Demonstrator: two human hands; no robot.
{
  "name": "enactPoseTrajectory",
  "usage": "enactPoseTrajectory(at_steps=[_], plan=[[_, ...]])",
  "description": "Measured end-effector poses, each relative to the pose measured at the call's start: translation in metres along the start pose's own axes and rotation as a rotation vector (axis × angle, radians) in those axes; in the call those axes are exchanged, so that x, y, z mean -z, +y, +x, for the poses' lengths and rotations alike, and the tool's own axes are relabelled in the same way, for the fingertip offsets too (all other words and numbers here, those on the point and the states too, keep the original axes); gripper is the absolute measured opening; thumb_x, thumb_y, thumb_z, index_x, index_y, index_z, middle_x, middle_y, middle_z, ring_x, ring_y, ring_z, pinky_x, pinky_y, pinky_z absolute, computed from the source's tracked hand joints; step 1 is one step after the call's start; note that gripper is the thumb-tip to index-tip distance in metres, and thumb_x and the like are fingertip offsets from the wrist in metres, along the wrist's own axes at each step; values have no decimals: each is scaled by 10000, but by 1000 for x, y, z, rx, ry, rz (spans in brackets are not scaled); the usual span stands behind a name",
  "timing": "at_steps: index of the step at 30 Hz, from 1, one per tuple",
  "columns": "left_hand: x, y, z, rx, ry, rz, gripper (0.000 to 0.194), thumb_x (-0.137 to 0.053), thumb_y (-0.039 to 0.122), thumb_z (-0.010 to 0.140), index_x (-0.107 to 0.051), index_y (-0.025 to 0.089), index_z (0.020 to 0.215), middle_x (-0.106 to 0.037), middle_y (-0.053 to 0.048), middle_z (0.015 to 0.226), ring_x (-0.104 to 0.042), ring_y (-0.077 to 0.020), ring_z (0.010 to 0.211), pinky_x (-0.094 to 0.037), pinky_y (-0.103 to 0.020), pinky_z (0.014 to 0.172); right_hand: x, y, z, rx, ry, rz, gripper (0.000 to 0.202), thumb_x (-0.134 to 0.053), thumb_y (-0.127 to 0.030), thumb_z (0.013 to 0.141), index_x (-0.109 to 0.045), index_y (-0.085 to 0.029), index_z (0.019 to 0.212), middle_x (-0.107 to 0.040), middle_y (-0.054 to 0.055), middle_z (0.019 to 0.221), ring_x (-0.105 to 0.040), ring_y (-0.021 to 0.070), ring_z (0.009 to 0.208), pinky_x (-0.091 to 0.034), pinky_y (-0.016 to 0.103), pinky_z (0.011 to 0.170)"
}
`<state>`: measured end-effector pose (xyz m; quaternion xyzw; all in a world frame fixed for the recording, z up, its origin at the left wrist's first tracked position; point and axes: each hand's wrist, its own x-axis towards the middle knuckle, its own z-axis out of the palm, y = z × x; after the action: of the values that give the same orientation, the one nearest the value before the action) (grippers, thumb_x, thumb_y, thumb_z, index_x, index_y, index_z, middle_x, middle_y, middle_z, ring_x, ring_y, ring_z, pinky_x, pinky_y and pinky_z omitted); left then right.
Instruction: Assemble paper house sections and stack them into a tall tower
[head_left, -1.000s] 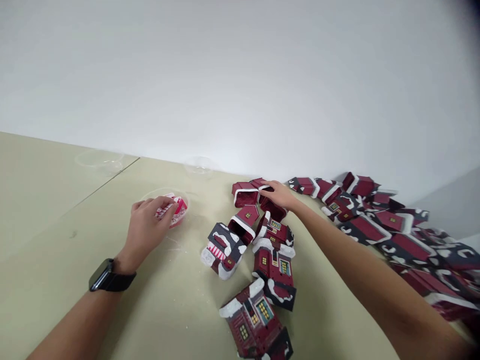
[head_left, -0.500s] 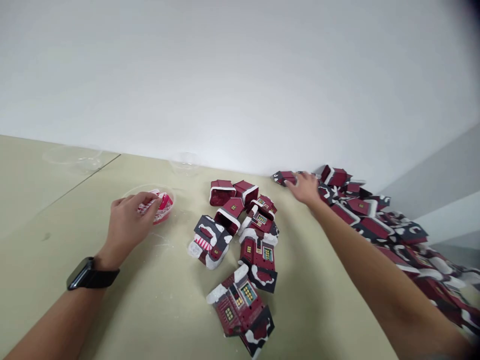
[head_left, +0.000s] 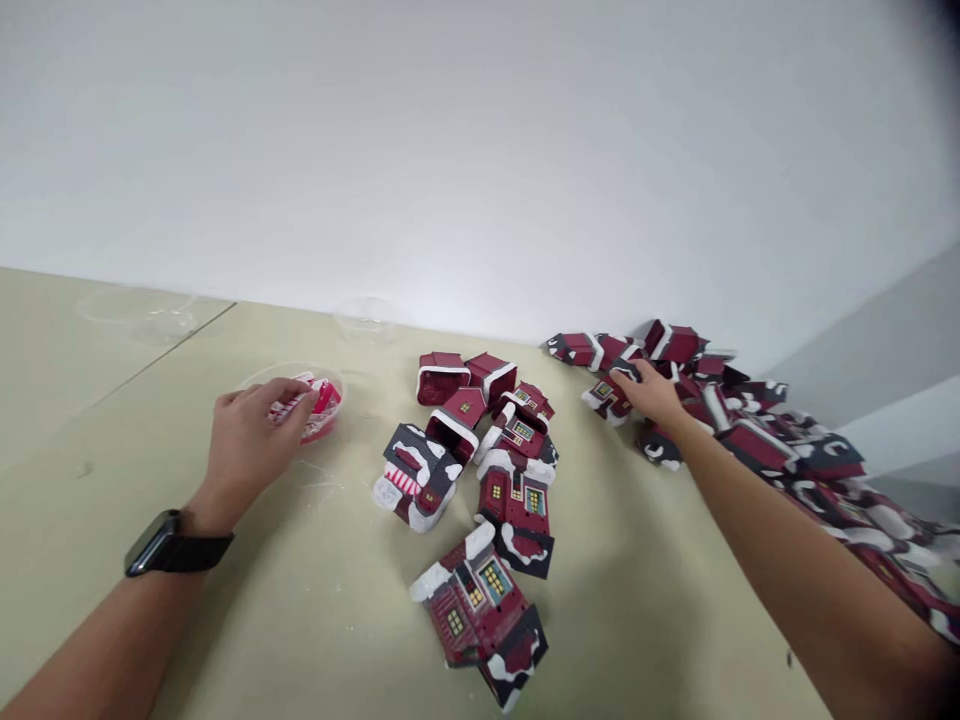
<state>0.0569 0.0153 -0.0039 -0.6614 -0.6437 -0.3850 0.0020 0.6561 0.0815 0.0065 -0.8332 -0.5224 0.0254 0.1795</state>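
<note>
My left hand (head_left: pixel 259 430) is over a clear plastic bowl (head_left: pixel 341 402) of small red and white pieces (head_left: pixel 322 398). Its thumb and fingers are pinched together; whatever lies between them is too small to make out. At the edge of a pile on the right, my right hand (head_left: pixel 651 393) grips a dark red toy house (head_left: pixel 606 398) with white snow trim and yellow windows. Several similar houses lie in the middle, among them one with a red-and-white striped piece (head_left: pixel 403 478) and a larger one (head_left: pixel 480 610) nearer to me.
A heap of snow-trimmed houses (head_left: pixel 757 445) spreads along the right side. Two clear plastic containers (head_left: pixel 367 315) (head_left: pixel 161 325) stand near the white wall (head_left: pixel 465 170). A seam (head_left: pixel 202 325) crosses the pale tabletop (head_left: pixel 300 620) at the back left.
My right hand has moved nearer to me and to the right, and now grips a house at the pile's edge. Some houses there have shifted. My left hand stays at the bowl.
</note>
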Motion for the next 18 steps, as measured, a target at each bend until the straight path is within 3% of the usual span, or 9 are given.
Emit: enactPoseTrajectory(at_steps=[4, 9, 14, 18], plan=[[2, 4, 0, 3, -3, -12, 296, -566, 496, 952, -735, 253, 975, -808, -43, 998, -739, -277, 946, -472, -476, 1036, -8, -33, -29, 115, -56, 43, 636, -519, -627, 980, -582, -229, 1472, -757, 156, 1298, -717, 369, 1131, -533, 450, 976], [1, 4, 0, 0, 25, -39, 278, -571, 491, 940, -721, 257, 949, -800, -45, 979, -736, -273, 929, -490, -460, 1006, 3, -63, -61, 283, -96, 165, 583, -414, -665, 1026, -701, -261, 1335, -734, 103, 1383, -691, 343, 1223, -521, 429, 1039], [1, 4, 1, -7, 32, -48, 289, -556, 493, 926, -719, 253, 929, -798, -62, 962, -745, -288, 938, -507, -456, 989, 12, -61, -82, 240, -50, 248, 480, -492, -549, 1003, -747, -233, 1260, -778, 113, 1289, -716, 331, 1140, -534, 430, 1000], [1, 5, 1, -17, 49, -61, 290, -562, 493, 912, -722, 251, 902, -801, -63, 938, -750, -291, 915, -527, -447, 957, 12, -50, -96, 204, 9, 263, 501, -437, -576, 1005, -783, -219, 1068, -810, 129, 1095, -727, 325, 1011, -544, 436, 918]])
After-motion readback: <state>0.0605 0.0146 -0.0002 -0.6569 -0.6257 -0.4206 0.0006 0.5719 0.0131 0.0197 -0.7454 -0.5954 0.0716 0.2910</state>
